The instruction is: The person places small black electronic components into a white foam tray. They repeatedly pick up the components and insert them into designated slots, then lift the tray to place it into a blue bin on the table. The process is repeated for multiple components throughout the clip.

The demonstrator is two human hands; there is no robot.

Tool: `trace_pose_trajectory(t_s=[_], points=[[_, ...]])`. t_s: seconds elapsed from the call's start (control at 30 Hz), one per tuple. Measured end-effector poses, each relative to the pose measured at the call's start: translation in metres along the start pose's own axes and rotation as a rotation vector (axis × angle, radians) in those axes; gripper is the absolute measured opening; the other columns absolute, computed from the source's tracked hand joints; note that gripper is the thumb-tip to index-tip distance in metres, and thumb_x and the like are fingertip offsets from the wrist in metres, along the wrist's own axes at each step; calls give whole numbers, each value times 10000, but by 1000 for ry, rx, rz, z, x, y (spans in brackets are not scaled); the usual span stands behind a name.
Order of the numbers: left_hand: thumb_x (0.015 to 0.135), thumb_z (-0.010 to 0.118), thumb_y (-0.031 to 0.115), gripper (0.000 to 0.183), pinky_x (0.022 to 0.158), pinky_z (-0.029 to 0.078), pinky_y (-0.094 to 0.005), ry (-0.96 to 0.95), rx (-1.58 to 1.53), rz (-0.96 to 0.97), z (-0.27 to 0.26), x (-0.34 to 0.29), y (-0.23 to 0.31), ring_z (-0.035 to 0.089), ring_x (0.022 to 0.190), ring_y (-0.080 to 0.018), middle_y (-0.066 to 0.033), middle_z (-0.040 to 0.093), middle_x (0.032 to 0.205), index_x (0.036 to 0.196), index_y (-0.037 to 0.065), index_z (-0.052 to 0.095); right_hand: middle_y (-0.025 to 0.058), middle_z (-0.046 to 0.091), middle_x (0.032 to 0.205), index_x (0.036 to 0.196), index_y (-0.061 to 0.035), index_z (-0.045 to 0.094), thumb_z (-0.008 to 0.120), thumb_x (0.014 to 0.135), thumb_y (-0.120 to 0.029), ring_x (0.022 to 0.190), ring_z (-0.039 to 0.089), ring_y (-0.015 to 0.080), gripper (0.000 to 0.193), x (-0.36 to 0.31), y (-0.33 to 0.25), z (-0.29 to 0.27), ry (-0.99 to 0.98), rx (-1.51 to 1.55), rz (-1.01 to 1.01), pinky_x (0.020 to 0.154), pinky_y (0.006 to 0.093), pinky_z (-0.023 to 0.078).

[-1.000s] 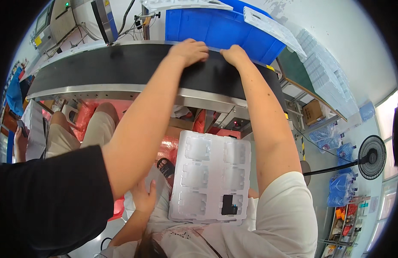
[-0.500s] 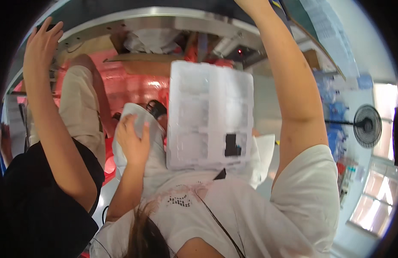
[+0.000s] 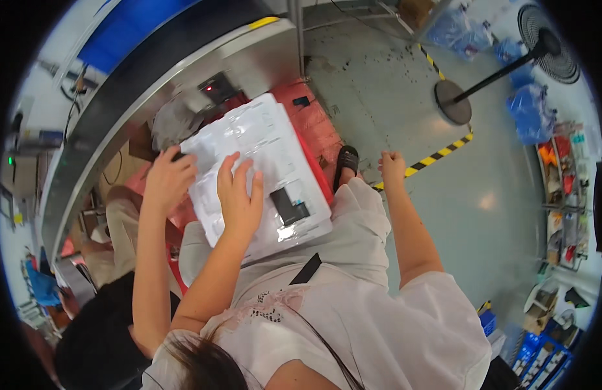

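A white, moulded plastic tray [image 3: 249, 146] with shallow compartments rests tilted on my lap. One black, flat rectangular piece [image 3: 289, 207] lies in its near right part. My left hand [image 3: 239, 201] is over the tray's left half with fingers spread and nothing in them; whether it touches the plastic I cannot tell. Out to the right, above the floor, my right hand [image 3: 393, 168] has its fingers curled in; anything inside them is hidden. A co-worker's hand [image 3: 171, 175] is at the tray's left edge, with something small and dark by its fingertips.
A metal-edged workbench [image 3: 255, 55] curves across the upper left. Red sheeting [image 3: 307, 117] covers the floor under it. To the right stand a black fan [image 3: 453, 102] on a round base, yellow-and-black floor tape [image 3: 437, 156], blue bags [image 3: 533, 114] and loaded shelves [image 3: 561, 195].
My view has swung right. My right hand has come down from the bench to my right side. My left hand has moved over the tray, and the co-worker's hand has come to its edge.
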State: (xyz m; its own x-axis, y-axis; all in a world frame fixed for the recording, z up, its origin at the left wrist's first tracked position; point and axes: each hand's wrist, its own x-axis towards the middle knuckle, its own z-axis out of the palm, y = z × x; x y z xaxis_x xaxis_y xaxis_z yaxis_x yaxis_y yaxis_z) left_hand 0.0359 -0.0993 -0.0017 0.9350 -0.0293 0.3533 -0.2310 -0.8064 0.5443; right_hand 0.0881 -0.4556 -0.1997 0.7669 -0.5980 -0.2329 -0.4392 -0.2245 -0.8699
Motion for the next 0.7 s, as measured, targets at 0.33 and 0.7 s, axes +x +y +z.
trace_pose_trajectory(t_s=[0.33,0.7], points=[[865,481,237,623,1091,103,-557,-374,506,-140,64,30,-31,134,1362,-460,-263,167,1479,1397,-21,284,146,506,1256,1216,-84,505,611,821,-310,1172,481,335,467,125,46,202,-586,-907,-373,902,505,427],[953,281,434,654,1094,114,-530,-329,556,-332,72,50,-29,145,1370,-439,-287,147,1474,1416,-24,229,142,237,1481,1414,-104,299,457,886,-141,1356,256,311,552,271,104,441,-576,-1064,-797,1002,535,367]])
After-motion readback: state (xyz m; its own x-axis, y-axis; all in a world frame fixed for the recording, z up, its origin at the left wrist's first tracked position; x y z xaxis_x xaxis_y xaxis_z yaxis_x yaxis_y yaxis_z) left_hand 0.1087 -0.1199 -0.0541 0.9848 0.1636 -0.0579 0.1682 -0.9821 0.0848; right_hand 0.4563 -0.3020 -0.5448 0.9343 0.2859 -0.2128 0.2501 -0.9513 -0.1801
